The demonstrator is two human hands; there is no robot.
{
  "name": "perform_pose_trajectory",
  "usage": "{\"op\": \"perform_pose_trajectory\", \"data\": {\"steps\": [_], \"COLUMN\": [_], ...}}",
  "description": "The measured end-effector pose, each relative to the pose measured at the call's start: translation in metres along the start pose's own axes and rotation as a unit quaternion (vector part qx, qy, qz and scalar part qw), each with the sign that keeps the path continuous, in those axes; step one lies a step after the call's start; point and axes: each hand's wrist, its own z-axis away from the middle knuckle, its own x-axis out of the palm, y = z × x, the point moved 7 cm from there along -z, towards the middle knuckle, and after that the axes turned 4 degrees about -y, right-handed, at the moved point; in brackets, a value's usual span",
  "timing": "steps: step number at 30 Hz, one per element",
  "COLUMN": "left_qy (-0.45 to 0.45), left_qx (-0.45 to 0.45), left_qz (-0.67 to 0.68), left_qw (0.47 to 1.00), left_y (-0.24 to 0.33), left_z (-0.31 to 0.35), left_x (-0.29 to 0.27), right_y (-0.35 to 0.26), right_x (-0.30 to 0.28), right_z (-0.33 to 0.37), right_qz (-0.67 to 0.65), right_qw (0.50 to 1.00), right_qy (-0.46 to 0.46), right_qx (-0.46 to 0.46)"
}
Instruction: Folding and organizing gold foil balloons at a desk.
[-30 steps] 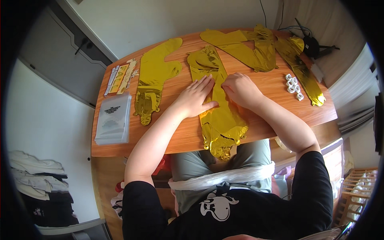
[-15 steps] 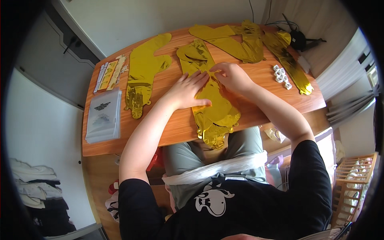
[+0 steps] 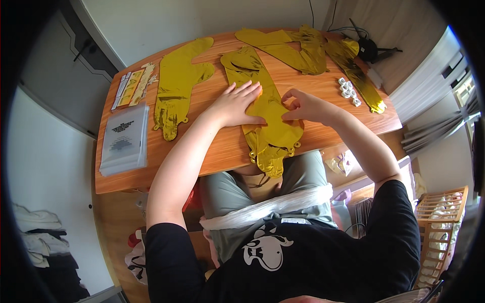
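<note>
A flat, uninflated gold foil balloon [image 3: 277, 132] lies lengthwise in front of me, its tabbed near end hanging over the table's edge. My left hand [image 3: 235, 106] rests flat across its left side, fingers stretched and thumb pointing right. At the balloon's right edge my right hand [image 3: 309, 108] is curled, with thumb and bent forefinger closed on the foil. Part of the balloon is folded over near its far end. Another flat gold balloon [image 3: 177, 86] lies to the left, and a further gold balloon [image 3: 288, 53] stretches along the far side.
Clear plastic sleeves [image 3: 124, 139] are stacked at the table's left, below printed strips [image 3: 129, 90]. Several small white rolls [image 3: 348, 92] sit at the right, near a long gold foil piece [image 3: 356, 70]. A black device with antennas [image 3: 368, 49] stands at the far right corner.
My right hand has moved nearer to me along the balloon's right edge, and the foil there is spread wider. My left hand stays on the balloon. The whole view has shifted slightly.
</note>
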Motion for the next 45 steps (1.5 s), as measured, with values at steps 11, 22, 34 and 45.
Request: {"op": "perform_pose_trajectory", "data": {"steps": [11, 22, 34, 45], "left_qy": [0.007, 0.011, 0.014, 0.038], "left_qx": [0.01, 0.019, 0.008, 0.036], "left_qz": [-0.014, -0.004, 0.005, -0.004], "left_qw": [1.0, 1.0, 1.0, 0.999], "left_y": [-0.006, -0.004, 0.0, -0.003], "left_z": [0.0, 0.0, 0.004, 0.002], "left_x": [0.005, 0.002, -0.002, 0.0], "right_y": [-0.019, -0.035, -0.062, -0.062], "right_x": [-0.003, 0.0, 0.015, 0.056], "right_z": [0.035, 0.049, 0.035, 0.028], "right_qz": [0.317, 0.433, 0.458, 0.404], "right_qw": [0.902, 0.811, 0.803, 0.79], "right_qy": [0.013, 0.066, -0.085, 0.11], "right_qx": [-0.294, -0.388, -0.372, -0.449]}}
